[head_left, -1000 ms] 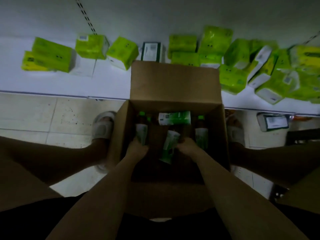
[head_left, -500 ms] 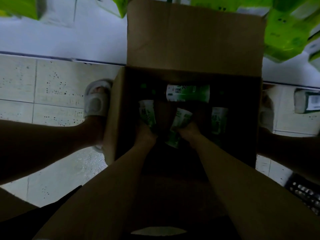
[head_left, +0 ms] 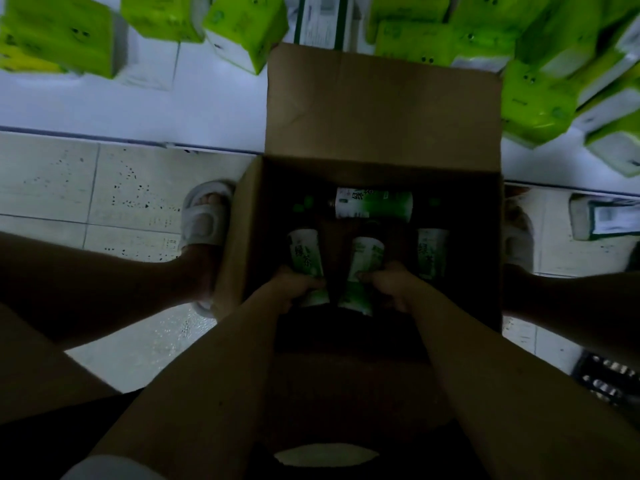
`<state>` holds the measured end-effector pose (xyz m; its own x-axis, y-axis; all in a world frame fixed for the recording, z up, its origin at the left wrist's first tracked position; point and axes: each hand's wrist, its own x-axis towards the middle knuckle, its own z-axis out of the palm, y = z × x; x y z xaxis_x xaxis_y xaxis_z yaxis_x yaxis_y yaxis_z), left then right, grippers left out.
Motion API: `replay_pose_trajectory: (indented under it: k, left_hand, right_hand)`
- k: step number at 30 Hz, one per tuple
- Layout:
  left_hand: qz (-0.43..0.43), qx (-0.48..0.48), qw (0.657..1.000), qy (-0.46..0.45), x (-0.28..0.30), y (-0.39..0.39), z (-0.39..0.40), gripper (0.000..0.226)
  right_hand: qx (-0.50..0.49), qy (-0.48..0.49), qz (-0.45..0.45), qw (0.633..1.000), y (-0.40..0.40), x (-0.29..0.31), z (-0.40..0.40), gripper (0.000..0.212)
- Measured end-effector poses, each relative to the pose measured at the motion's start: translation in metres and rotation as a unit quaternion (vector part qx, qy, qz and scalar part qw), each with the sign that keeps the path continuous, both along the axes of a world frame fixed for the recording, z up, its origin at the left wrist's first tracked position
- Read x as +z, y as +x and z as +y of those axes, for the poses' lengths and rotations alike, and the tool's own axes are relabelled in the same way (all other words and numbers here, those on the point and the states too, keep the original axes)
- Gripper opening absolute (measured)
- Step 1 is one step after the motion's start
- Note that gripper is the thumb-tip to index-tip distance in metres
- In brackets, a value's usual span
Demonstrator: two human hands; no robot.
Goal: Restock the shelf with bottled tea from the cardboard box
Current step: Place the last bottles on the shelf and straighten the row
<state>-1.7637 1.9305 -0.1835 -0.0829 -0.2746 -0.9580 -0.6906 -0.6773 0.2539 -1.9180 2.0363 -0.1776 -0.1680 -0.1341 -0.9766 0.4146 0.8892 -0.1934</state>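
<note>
An open cardboard box (head_left: 381, 109) stands on the floor between my feet, its far flap leaning on the low white shelf (head_left: 207, 109). Inside are several tea bottles with green and white labels. My left hand (head_left: 294, 289) is shut on one bottle (head_left: 306, 259) at the box's left. My right hand (head_left: 391, 285) is shut on a second bottle (head_left: 365, 261) in the middle. A third bottle (head_left: 431, 256) stands at the right and another (head_left: 375, 202) lies on its side at the far end.
Green tissue packs (head_left: 62, 32) crowd the shelf at left and right (head_left: 540, 98). My sandalled foot (head_left: 204, 220) rests left of the box. A small packet (head_left: 606, 216) lies on the tiled floor at right, a dark crate (head_left: 609, 379) at lower right.
The view has tipped further down and closer to the box. Both hands have closed lower around their bottles, and the middle bottle has straightened from its tilt.
</note>
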Motion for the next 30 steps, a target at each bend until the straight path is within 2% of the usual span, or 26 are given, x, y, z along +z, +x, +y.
replay_pose_trajectory:
  k: [7,13,15,18,19,24,30]
  left_hand:
    - [0.049,0.006,0.999,0.004,0.046,0.001,0.023,0.067]
    - [0.111,0.005,0.993,-0.048,0.080,0.004,0.019,0.068]
    - [0.125,0.005,0.990,-0.069,0.098,0.004,0.019,0.064]
    - [0.148,0.013,0.982,-0.118,0.122,-0.001,0.016,0.040]
    - [0.160,0.017,0.977,-0.139,0.130,-0.004,0.014,0.039]
    - [0.205,-0.024,0.947,-0.247,0.168,-0.010,0.009,0.071]
    - [0.242,-0.059,0.894,-0.373,0.213,-0.010,-0.002,0.074]
  right_hand:
    - [0.004,-0.024,0.018,1.000,0.011,0.035,0.026,0.070]
    - [0.025,-0.095,0.075,0.992,0.011,0.078,0.033,0.044]
    - [0.022,-0.123,0.105,0.987,0.012,0.089,0.037,0.046]
    - [0.013,-0.170,0.156,0.973,0.014,0.107,0.035,0.058]
    - [0.009,-0.186,0.171,0.968,0.014,0.114,0.032,0.060]
    - [-0.010,-0.287,0.261,0.922,0.013,0.162,0.014,0.065]
    - [-0.049,-0.383,0.342,0.856,0.007,0.206,0.004,0.057]
